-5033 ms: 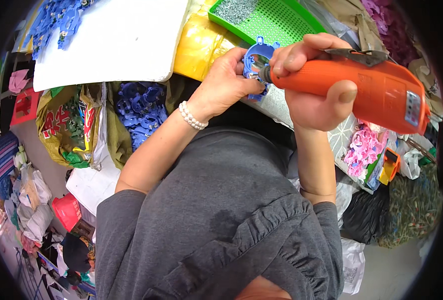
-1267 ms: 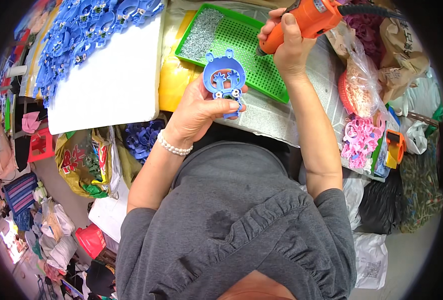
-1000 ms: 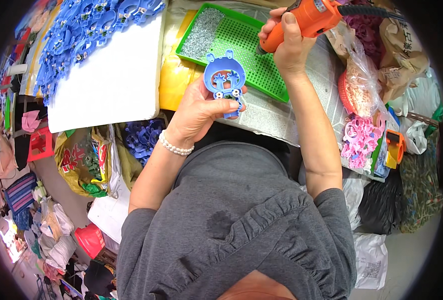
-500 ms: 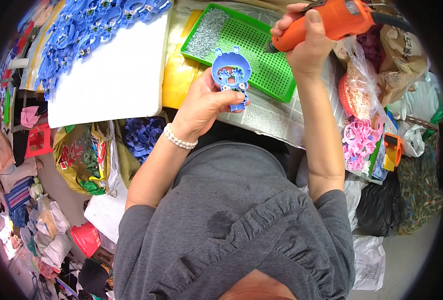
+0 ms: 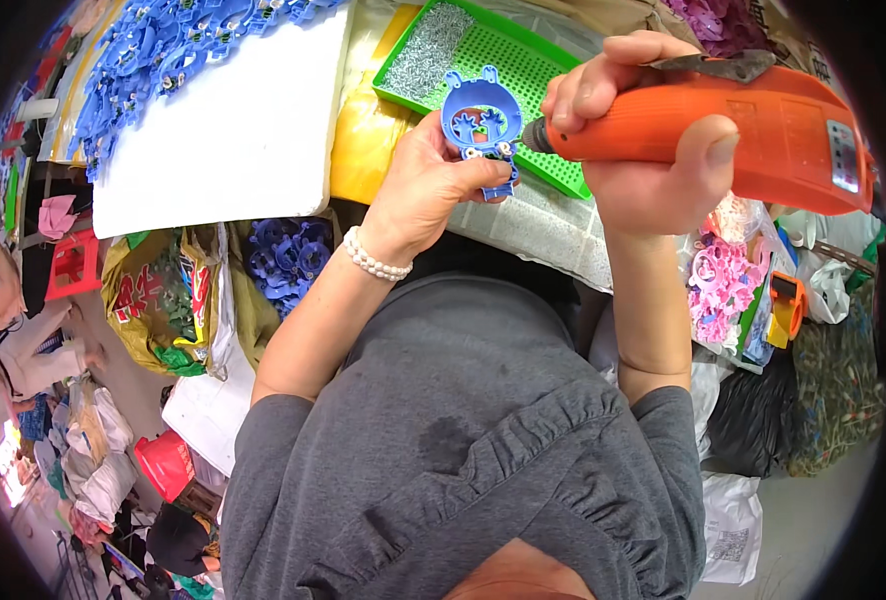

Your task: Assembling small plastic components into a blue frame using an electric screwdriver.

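Note:
My left hand (image 5: 441, 180) is closed on a blue plastic figure-shaped part (image 5: 484, 108), which has a round opening, two ear-like knobs and small white pieces fixed low on it. In my right hand (image 5: 653, 150) is an orange electric screwdriver (image 5: 733, 135), its dark tip pointing left at the lower part of the blue piece. Tip and part look very close; whether they touch I cannot tell. Behind them lies a green perforated tray (image 5: 508, 55) with a heap of small silvery screws (image 5: 430, 52) at its left end.
At the left stands a white board (image 5: 223, 130) with many blue parts (image 5: 163, 60) piled along its far side. Below it, bags hold more blue parts (image 5: 289, 258). Pink parts (image 5: 725, 280) and an orange tape dispenser (image 5: 787, 308) lie at the right.
My right hand has brought the screwdriver down and turned its tip from the tray toward the blue part. The blue part has shifted slightly right and away from me.

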Tool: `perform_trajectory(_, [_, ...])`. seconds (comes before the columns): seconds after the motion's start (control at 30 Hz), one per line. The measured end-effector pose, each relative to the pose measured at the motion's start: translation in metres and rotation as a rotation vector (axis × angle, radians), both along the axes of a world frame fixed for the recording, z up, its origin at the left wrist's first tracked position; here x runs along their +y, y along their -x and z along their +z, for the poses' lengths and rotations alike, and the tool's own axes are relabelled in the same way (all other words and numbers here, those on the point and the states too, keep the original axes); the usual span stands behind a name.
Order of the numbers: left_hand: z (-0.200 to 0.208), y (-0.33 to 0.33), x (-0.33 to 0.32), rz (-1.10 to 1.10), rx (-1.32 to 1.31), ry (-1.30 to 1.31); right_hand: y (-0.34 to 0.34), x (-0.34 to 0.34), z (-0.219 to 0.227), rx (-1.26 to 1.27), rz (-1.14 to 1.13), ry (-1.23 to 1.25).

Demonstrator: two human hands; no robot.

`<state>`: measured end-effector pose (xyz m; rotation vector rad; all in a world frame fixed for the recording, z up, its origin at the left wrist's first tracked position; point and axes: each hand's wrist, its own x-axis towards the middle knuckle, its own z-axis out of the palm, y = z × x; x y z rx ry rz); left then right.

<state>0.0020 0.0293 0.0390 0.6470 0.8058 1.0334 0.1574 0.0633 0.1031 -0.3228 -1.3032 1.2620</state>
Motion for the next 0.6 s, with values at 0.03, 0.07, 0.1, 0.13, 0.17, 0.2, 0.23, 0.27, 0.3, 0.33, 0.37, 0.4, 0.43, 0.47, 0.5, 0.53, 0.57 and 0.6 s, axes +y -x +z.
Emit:
perform_trajectory(0.03, [0.0,0.001,0.0,0.001,0.0,0.002,0.0,0.0,-0.001,0.0,0.001,0.002])
perform_trajectory(0.07, [0.001,0.001,0.0,-0.005,0.0,-0.006,0.001,0.0,-0.002,-0.025,-0.017,-0.008])
perform_trajectory(0.1, [0.002,0.002,0.0,-0.011,0.0,-0.014,0.001,-0.001,-0.003,-0.05,-0.035,-0.017])
perform_trajectory(0.13, [0.0,0.003,0.0,-0.011,0.0,-0.012,0.002,-0.001,-0.003,-0.049,-0.035,-0.015])
perform_trajectory(0.17, [-0.003,0.005,0.0,-0.039,0.021,-0.03,0.003,-0.002,-0.003,-0.044,-0.043,-0.009])
perform_trajectory(0.2, [-0.004,0.006,0.0,-0.068,0.041,-0.048,0.003,-0.002,-0.003,-0.039,-0.051,-0.002])
perform_trajectory(0.23, [-0.005,0.006,0.0,-0.067,0.041,-0.046,0.003,-0.002,-0.004,-0.039,-0.05,-0.001])
perform_trajectory(0.27, [-0.005,0.006,-0.001,-0.068,0.048,-0.055,0.002,-0.002,-0.006,-0.042,-0.054,0.007])
perform_trajectory(0.3, [-0.005,0.006,-0.001,-0.069,0.055,-0.065,0.002,-0.002,-0.007,-0.046,-0.057,0.015])
perform_trajectory(0.33, [-0.004,0.006,-0.001,-0.069,0.055,-0.064,0.002,-0.002,-0.009,-0.046,-0.057,0.016])
perform_trajectory(0.37, [-0.003,0.005,-0.002,-0.065,0.066,-0.063,0.002,-0.003,-0.01,-0.049,-0.061,0.016])
perform_trajectory(0.4, [-0.002,0.005,-0.002,-0.06,0.078,-0.062,0.002,-0.003,-0.011,-0.052,-0.065,0.017])
perform_trajectory(0.43, [-0.003,0.004,-0.003,-0.061,0.078,-0.061,0.003,-0.004,-0.01,-0.052,-0.065,0.018])
perform_trajectory(0.47, [-0.004,0.004,-0.003,-0.048,0.067,-0.074,0.003,-0.005,-0.01,-0.066,-0.078,0.02])
perform_trajectory(0.5, [-0.005,0.003,-0.004,-0.035,0.057,-0.087,0.003,-0.006,-0.009,-0.081,-0.092,0.022])
perform_trajectory(0.53, [-0.003,0.001,-0.005,-0.035,0.057,-0.087,0.003,-0.006,-0.009,-0.081,-0.092,0.022])
perform_trajectory(0.57, [0.0,-0.003,-0.006,0.031,0.04,-0.09,0.003,-0.007,-0.009,-0.068,-0.07,0.03])
perform_trajectory(0.6, [0.001,-0.007,-0.007,0.097,0.022,-0.093,0.003,-0.008,-0.009,-0.056,-0.049,0.038])
